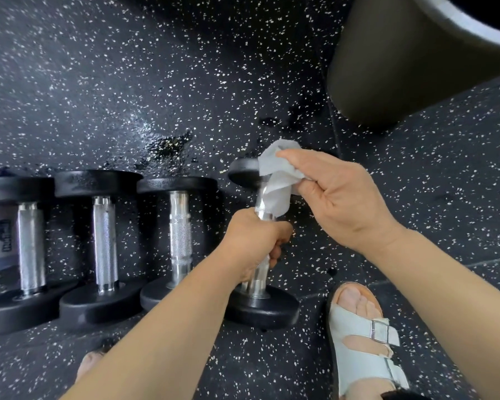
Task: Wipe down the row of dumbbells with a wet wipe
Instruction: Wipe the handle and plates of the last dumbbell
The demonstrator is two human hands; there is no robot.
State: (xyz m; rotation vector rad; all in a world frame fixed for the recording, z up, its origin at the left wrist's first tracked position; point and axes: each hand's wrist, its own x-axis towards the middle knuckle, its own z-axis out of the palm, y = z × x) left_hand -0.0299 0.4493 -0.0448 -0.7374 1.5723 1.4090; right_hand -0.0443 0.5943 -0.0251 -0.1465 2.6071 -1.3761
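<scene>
Several black dumbbells with knurled chrome handles lie in a row on the speckled rubber floor (127, 82). My left hand (253, 241) grips the chrome handle of the rightmost dumbbell (261, 306). My right hand (338, 194) pinches a crumpled grey wet wipe (277, 174), which drapes over the upper part of that handle and its far head. Three other dumbbells lie to the left: the nearest (179, 226), the middle one (104, 241) and the leftmost (31, 246).
A large dark bin (401, 62) stands at the upper right. A purple wipe packet (0, 235) lies behind the leftmost dumbbell. My right foot in a pale sandal (361, 336) stands just right of the held dumbbell. A wet patch (168, 145) marks the floor.
</scene>
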